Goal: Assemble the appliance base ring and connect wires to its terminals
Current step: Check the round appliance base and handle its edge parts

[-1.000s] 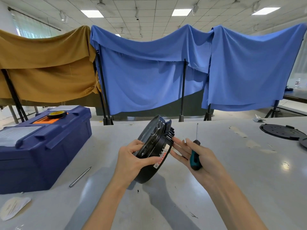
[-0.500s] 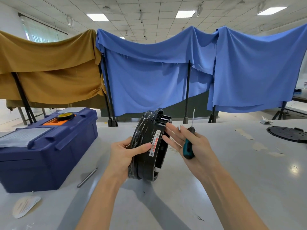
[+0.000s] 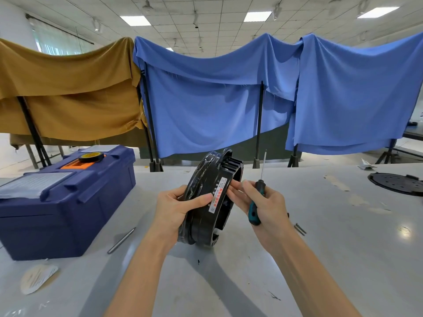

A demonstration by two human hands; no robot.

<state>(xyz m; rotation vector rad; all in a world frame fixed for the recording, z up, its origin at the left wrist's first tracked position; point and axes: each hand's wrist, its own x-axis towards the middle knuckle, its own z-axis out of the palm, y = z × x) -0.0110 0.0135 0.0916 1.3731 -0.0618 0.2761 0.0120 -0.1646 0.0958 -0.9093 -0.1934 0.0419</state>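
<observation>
A black appliance base ring (image 3: 207, 213) stands on its edge on the grey table (image 3: 332, 259), its labelled outer wall turned toward me. My left hand (image 3: 176, 209) grips its left rim, thumb lying across the label. My right hand (image 3: 263, 202) holds a screwdriver (image 3: 257, 200) with a teal and black handle, shaft pointing up, while its fingertips touch the ring's right side. No wires show in this view.
A dark blue toolbox (image 3: 66, 197) with a tape roll (image 3: 91, 156) on top stands at the left. A metal rod (image 3: 121, 240) lies beside it. A black round plate (image 3: 398, 183) lies at the far right. Small metal pins (image 3: 299, 229) rest near my right wrist.
The ring has been turned more upright and rotated so its labelled wall faces me. My right hand has moved in against its right side, still holding the screwdriver.
</observation>
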